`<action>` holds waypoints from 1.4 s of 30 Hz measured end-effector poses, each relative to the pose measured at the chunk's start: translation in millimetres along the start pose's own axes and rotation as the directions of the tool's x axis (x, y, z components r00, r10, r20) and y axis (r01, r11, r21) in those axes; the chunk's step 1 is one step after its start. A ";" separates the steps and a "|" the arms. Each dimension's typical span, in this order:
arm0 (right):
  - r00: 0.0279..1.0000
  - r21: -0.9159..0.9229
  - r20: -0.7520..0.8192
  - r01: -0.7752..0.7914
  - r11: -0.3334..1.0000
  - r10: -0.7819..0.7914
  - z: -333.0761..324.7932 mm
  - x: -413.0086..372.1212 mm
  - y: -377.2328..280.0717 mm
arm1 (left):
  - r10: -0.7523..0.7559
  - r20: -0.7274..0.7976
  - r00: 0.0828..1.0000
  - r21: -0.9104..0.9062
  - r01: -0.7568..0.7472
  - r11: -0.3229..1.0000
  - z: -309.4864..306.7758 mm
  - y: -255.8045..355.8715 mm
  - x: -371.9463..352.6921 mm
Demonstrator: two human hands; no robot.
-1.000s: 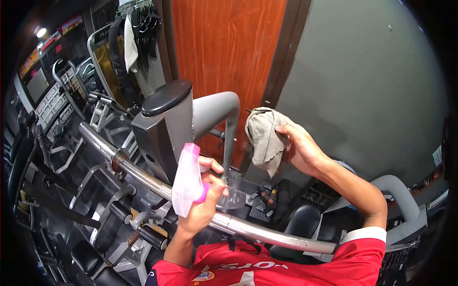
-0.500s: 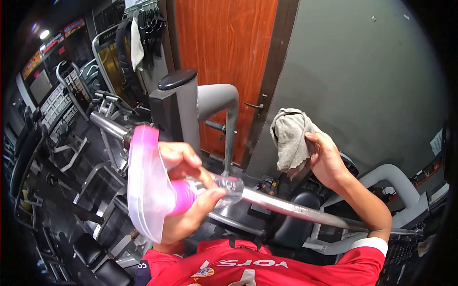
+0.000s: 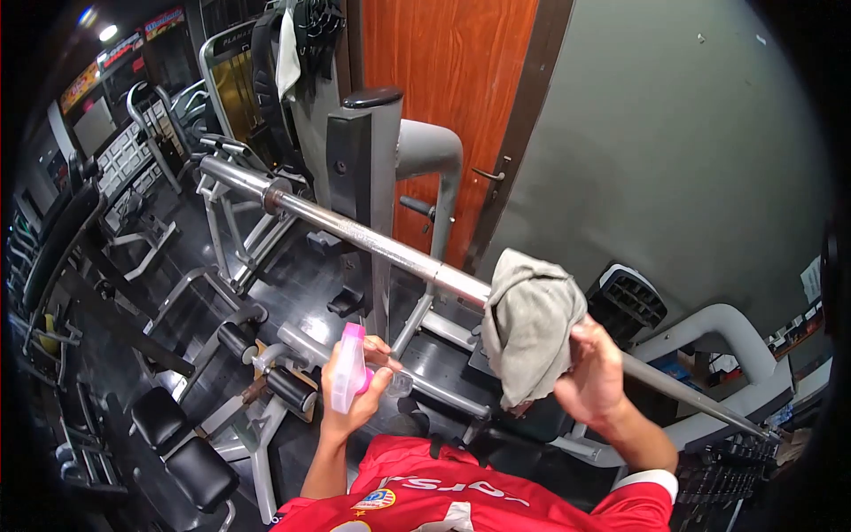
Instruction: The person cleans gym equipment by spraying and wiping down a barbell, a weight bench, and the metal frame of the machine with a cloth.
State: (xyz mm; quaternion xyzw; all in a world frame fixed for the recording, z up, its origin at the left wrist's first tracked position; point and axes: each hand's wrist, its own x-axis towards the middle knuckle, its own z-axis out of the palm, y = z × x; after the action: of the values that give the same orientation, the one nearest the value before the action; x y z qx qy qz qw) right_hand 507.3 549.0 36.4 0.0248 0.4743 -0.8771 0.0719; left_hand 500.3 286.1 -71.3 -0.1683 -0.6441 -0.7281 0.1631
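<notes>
Left hand [image 3: 362,399]: closed around a spray bottle [image 3: 348,377], fingers wrapped at the neck just under the pink trigger head. The clear body lies roughly sideways toward the middle of the view. The bottle hangs low, in front of the red shirt [image 3: 461,498] and well apart from the bar. It looks parked rather than aimed; I cannot tell where the nozzle faces.

Right hand [image 3: 592,377]: closed on a grey cloth [image 3: 529,328], raised to the barbell bar [image 3: 355,232]. The cloth drapes over the bar, its loose end hanging below. The palm sits behind the cloth, so fabric rather than skin appears to meet the steel. Grip looks like a wrap-around hold.

The bar runs diagonally from upper left to lower right, resting in a grey rack [image 3: 430,177]. Its steel is shiny, with a collar near the left end.

Room: gym. Dark glossy floor [image 3: 297,293], black padded benches [image 3: 186,461] at lower left, more machines behind. A wooden door [image 3: 434,97] with a lever handle stands next to a grey wall [image 3: 683,151]. Ceiling lights at upper left.
</notes>
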 end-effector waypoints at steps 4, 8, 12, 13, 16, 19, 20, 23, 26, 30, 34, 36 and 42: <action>0.992 0.195 0.011 -0.125 0.973 0.125 -24.6 -10.2 40.7 | -0.140 0.011 0.990 -0.083 0.141 0.987 -15.1 -50.4 -32.8; 0.990 0.390 0.002 -0.129 0.912 0.139 -62.2 -20.2 97.4 | -0.183 -0.002 0.983 -0.081 0.183 0.980 -15.6 -67.9 -53.5; 0.989 0.292 -0.150 0.055 0.955 -0.011 -72.2 -26.7 135.7 | -0.188 -0.079 0.979 -0.001 0.188 0.982 -9.1 -72.8 -54.4; 0.985 0.295 -0.171 0.075 0.953 -0.024 -73.1 -27.8 141.7 | -0.182 -0.115 0.977 0.039 0.187 0.982 -9.0 -78.7 -53.7; 0.960 0.316 -0.279 0.121 0.941 -0.029 -74.7 -30.2 157.9 | -0.142 -0.202 0.969 0.099 0.164 0.981 -1.9 -82.8 -41.3; 0.950 0.342 -0.310 0.147 0.928 -0.036 -72.0 -23.8 166.5 | -0.068 -0.280 0.957 0.176 0.121 0.977 1.6 -82.0 -24.4; 0.950 0.346 -0.309 0.148 0.926 -0.037 -69.7 -19.5 169.3 | -0.038 -0.288 0.957 0.222 0.105 0.969 0.3 -87.3 -19.8; 0.955 0.306 -0.293 0.138 0.942 -0.045 -63.7 -8.3 174.8 | -0.008 -0.292 0.956 0.224 0.076 0.972 -4.1 -90.1 -8.1; 0.961 0.277 -0.267 0.147 0.949 -0.071 -48.7 4.2 174.5 | -0.033 -0.277 0.960 0.254 0.106 0.961 -12.0 -99.4 -5.8; 0.954 0.293 -0.289 0.164 0.942 -0.076 -41.2 13.6 185.7 | -0.040 -0.254 0.966 0.264 0.109 0.958 -21.4 -115.4 -17.5; 0.943 0.268 -0.329 0.148 0.952 -0.054 -38.8 15.7 194.9 | -0.143 -0.222 0.965 0.246 0.197 0.949 -27.9 -137.5 -36.3; 0.945 0.298 -0.326 0.129 0.946 -0.026 -44.6 17.3 202.8 | -0.115 -0.219 0.969 0.326 0.184 0.927 -31.3 -144.2 -41.6; 0.947 0.404 -0.305 0.032 0.914 0.102 -65.7 28.9 210.4 | -0.224 -0.314 0.923 0.267 0.312 0.912 -31.1 -155.8 -58.9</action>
State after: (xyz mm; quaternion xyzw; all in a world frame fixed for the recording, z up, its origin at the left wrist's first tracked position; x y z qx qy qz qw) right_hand 508.7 487.4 -177.2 0.1894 0.2877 -0.9388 0.0033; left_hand 480.8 274.7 -239.1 0.0538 -0.7388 -0.6491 0.1732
